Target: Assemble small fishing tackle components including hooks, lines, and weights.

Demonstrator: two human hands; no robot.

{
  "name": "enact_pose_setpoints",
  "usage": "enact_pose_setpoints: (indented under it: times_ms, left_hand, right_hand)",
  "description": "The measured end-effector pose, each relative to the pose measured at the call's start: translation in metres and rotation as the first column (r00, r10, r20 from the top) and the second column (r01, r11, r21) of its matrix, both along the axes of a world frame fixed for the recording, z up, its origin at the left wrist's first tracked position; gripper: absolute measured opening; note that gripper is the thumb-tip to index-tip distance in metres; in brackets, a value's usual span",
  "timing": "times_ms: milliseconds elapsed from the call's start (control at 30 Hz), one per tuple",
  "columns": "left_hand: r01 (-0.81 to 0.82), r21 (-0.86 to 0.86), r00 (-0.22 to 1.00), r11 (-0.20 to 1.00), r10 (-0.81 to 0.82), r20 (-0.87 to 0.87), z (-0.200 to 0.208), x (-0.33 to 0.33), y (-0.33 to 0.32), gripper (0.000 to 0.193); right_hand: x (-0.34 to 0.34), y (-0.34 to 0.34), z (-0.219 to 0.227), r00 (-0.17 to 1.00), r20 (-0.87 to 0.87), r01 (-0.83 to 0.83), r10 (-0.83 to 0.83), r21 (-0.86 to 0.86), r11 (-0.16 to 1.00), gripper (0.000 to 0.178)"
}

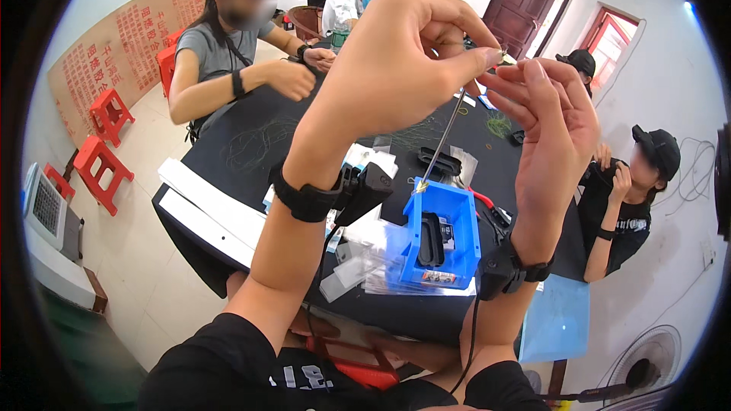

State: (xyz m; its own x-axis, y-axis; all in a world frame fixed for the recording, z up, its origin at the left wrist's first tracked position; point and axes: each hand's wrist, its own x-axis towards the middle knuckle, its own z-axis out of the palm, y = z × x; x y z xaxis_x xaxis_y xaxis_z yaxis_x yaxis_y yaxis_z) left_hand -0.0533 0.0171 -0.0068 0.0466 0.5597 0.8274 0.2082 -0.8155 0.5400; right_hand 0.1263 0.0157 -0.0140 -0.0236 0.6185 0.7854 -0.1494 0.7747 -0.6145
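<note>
My left hand (407, 61) is raised in front of me, with thumb and index finger pinched together. Close beside it is my right hand (544, 118), palm partly toward me, its fingers bent and gathered near the left fingertips. Whatever lies between the fingertips is too thin or small to make out. A slim metal rod (443, 141) rises from the rim of a blue plastic bin (474, 237) and ends just below my hands. Inside the bin lie a black oval case (431, 240) and small packets. Both wrists carry black strapped devices.
Clear plastic bags (373, 251), white strips (209, 209), another black case (440, 160), red-handled pliers (483, 199) and tangled green line (263, 144) lie on the black table (217, 129). Co-workers sit at the left, far side and right. Red stools (104, 171) stand left, a fan (647, 365) lower right.
</note>
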Motion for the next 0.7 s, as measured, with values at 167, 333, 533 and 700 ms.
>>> enact_pose_setpoints:
  times_ms: [167,333,533,700]
  left_hand:
    - [-0.073,0.150,0.984,0.986,0.096,-0.152,-0.001,0.007,-0.001,0.013]
    - [-0.092,0.265,0.980,0.960,0.135,-0.147,-0.003,0.019,-0.005,0.012]
    - [-0.098,0.301,0.976,0.949,0.151,-0.158,-0.004,0.024,-0.004,0.014]
    - [-0.073,0.285,0.972,0.956,0.131,-0.193,-0.004,0.025,-0.004,0.014]
  right_hand:
    - [0.006,0.004,-0.007,1.000,-0.006,-0.024,0.025,0.040,0.999,0.023]
    - [0.010,0.006,-0.011,0.999,-0.030,0.023,-0.019,0.124,0.992,0.019]
    - [0.012,0.009,-0.014,0.998,-0.056,0.048,-0.037,0.211,0.976,0.013]
    - [0.016,0.013,-0.014,0.999,-0.046,0.017,-0.006,0.243,0.970,0.012]
